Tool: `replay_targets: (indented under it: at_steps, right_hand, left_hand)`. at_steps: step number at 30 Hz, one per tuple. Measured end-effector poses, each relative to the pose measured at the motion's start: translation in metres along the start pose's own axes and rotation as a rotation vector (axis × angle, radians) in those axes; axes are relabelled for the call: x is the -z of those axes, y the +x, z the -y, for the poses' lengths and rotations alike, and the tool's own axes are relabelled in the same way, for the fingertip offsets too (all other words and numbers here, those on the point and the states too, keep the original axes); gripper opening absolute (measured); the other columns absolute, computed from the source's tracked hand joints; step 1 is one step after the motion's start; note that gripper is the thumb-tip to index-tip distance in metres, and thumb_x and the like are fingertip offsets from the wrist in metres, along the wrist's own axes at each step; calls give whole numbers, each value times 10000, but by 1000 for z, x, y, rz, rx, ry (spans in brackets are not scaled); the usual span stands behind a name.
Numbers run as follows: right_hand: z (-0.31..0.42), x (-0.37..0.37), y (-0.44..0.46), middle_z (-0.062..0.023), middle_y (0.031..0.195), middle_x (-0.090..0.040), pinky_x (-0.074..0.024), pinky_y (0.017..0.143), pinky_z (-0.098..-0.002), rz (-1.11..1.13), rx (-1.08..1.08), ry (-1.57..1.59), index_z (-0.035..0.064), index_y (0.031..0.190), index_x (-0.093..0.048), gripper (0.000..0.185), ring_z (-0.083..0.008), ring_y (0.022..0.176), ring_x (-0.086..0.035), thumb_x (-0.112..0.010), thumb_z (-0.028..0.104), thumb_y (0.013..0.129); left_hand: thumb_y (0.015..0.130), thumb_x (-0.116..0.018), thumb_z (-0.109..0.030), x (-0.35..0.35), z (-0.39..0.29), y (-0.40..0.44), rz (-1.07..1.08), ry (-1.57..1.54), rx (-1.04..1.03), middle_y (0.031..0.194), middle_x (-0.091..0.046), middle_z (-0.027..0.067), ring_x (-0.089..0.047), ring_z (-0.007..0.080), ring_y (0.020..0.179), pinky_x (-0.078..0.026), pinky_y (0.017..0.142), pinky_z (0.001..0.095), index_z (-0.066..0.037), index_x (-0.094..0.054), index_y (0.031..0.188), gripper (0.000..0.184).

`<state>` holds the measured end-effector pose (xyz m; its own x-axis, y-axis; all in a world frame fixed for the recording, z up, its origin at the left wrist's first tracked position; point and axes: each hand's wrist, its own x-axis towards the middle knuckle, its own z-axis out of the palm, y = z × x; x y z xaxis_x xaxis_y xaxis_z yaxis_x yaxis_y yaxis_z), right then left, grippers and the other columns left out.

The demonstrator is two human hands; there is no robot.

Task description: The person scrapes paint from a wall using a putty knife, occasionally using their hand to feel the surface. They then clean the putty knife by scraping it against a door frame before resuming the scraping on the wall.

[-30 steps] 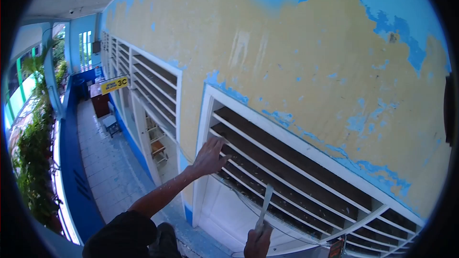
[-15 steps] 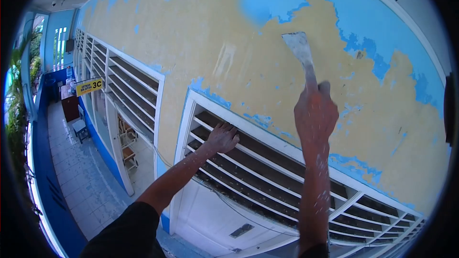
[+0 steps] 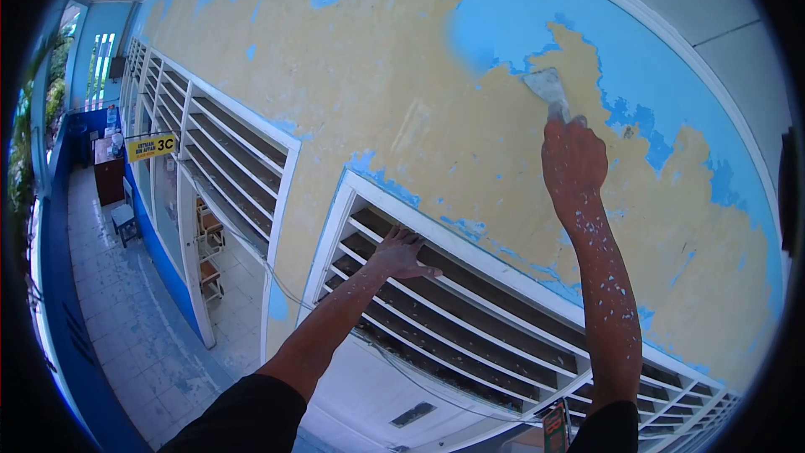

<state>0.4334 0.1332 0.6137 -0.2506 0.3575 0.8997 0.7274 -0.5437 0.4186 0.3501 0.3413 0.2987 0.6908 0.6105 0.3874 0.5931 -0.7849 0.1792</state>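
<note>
My right hand (image 3: 573, 159) is wrapped round the handle of a scraper (image 3: 547, 88), whose wide blade lies at the wall near the ragged lower edge of the blue paint (image 3: 524, 21). Around it the wall shows a bare yellowish surface (image 3: 360, 67) with small blue remnants. Lower and to the left, my left hand (image 3: 404, 255) rests on the white slats (image 3: 453, 289) of a louvred vent, its fingers apart and holding nothing. Paint flecks cover my right forearm.
A white window frame (image 3: 293, 155) and a yellow 3C sign (image 3: 152, 148) are at the left. Beyond them a tiled walkway (image 3: 117, 285) holds a chair (image 3: 125, 220) and a desk (image 3: 107, 172). A cable hangs below the vents.
My right hand has risen from the bottom of the view to the upper wall with the scraper. My left hand has stayed at the slats, its fingers now more spread. The view has shifted.
</note>
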Motion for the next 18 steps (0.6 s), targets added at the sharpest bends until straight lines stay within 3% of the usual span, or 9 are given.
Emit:
replay_targets:
  at_steps: [2,5,8,12,15,18]
  right_hand:
    - [-1,-2,-1,-168,886,-684,-591,604,-432,28,6,-39,70,978,-725,145,-331,755,-742,-623,147,910]
    - [-13,-23,23,-172,867,-675,-589,603,-434,-74,176,-30,79,1099,-722,227,-335,741,-737,-619,140,905]
    - [-20,-22,25,-170,845,-664,-585,595,-441,-55,195,-23,79,1141,-711,260,-336,700,-724,-615,132,905]
    - [-11,-13,-1,-161,833,-654,-576,601,-458,-26,200,-86,69,1048,-704,190,-333,699,-714,-640,121,877]
    - [-11,-30,37,-158,838,-687,-599,625,-454,-27,204,9,49,924,-753,182,-324,754,-738,-611,162,928]
    - [-8,-17,44,-168,844,-688,-591,656,-476,-19,284,-41,53,908,-749,205,-328,776,-736,-590,177,945]
  left_hand:
    - [722,-429,-993,4,-1,-2,2,21,14,1682,-233,207,-94,371,1585,-28,1287,517,-42,-281,1614,1312]
    - [676,-457,-1012,2,-5,1,18,17,17,1681,-240,201,-94,365,1586,-26,1289,511,-28,-271,1613,1371]
    - [670,-466,-1011,1,-3,2,19,40,27,1681,-244,195,-102,357,1586,-26,1290,505,-25,-272,1612,1378]
    - [678,-471,-1003,-7,1,4,-61,15,19,1681,-248,188,-120,347,1585,-22,1291,501,-23,-295,1604,1359]
    - [683,-464,-1002,-5,-3,4,3,3,67,1685,-245,179,-128,339,1585,-18,1292,499,-26,-303,1602,1350]
    - [687,-448,-1007,6,-6,0,39,-41,84,1687,-245,174,-130,329,1587,-16,1292,500,-30,-285,1609,1353]
